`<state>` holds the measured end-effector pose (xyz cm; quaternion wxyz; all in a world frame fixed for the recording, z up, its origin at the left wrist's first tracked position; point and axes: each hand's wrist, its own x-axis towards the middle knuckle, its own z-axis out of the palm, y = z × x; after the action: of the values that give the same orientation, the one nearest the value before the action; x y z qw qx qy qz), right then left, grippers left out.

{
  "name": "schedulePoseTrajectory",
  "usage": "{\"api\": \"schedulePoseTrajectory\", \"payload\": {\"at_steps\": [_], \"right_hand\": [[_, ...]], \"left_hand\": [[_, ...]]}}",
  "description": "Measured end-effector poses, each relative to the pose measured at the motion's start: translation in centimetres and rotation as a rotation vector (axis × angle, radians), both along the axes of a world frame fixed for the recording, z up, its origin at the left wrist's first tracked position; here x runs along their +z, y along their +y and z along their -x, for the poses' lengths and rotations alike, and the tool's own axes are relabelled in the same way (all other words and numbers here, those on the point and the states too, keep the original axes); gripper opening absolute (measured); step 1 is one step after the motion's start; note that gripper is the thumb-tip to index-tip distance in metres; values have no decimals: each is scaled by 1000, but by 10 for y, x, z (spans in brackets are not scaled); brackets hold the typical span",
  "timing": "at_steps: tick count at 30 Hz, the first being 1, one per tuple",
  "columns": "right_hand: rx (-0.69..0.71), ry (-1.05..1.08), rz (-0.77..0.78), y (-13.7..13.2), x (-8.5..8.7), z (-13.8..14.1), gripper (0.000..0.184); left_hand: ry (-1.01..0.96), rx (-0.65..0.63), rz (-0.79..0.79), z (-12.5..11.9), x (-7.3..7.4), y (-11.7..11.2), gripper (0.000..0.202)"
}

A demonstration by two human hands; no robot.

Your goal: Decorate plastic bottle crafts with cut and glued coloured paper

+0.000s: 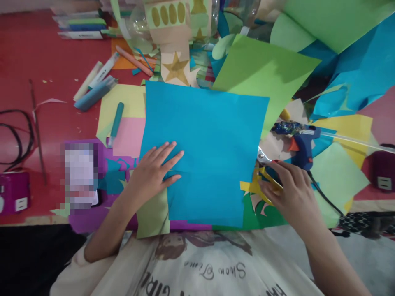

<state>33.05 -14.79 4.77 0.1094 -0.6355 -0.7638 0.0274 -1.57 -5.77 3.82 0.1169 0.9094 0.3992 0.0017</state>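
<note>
A bright blue rectangular paper sheet (203, 127) lies flat in the middle of the red bench (18, 78), its lower right part narrower than the top. The left hand (154, 168) rests palm down on the sheet's left side, its fingers spread apart and gripping nothing. The right hand (293, 191) has its fingers closed around metal scissors with yellow handles (263, 156), at the sheet's right edge; how far the blades reach under or into the paper cannot be told. A lime green paper sheet (262, 68) lies partly beneath the blue one at the upper right. Just beyond the right hand is a dark blue glue gun (304, 152) with a clear glue stick (354, 143) at its back. On the left, a teal marker (116, 123) lies across a pale yellow paper (131, 98) and a pink paper square (129, 137), with an olive green paper piece (151, 216) below the left wrist.
</note>
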Motion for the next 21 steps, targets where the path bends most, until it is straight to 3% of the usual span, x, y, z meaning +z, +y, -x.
{"api": "schedulePoseTrajectory", "payload": {"at_steps": [8, 14, 17, 19, 21], "right_hand": [[-142, -48, 74, -14, -2, -17, 45], [-111, -12, -42, -25, -2, -29, 41], [-271, -1, -115, -21, 4, -38, 39], [-441, -42, -139, -7, 7, -42, 48], [-547, -79, -53, 11, 6, -45, 62]], "left_hand": [[58, 98, -46, 14, 2, -15, 51], [59, 132, -38, 11, 0, -16, 50], [43, 145, -36, 11, -1, -16, 50], [20, 145, -48, 12, -3, -16, 50], [-4, 153, -58, 12, -6, -16, 51]]}}
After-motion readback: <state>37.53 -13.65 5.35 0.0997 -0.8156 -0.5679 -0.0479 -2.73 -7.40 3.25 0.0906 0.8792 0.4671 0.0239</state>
